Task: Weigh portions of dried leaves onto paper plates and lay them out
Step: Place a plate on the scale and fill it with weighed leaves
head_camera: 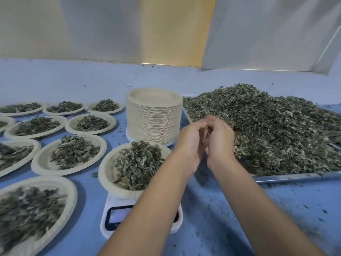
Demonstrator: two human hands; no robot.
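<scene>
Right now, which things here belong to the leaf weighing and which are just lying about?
Job: scale; plate of leaves on it; stack of empty plates; leaf pile on the metal tray; filled plates laid out on the left.
Lying about: leaf crumbs scattered on the blue table; wall panels behind.

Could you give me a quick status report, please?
Left grip and right grip curled together over tray edge, contents hidden. Loaded plate on scale. Left forearm covers display.

Speckled blue tabletop [310, 200] under pale wall panels [267, 34], one yellow panel [175, 34] between.
</scene>
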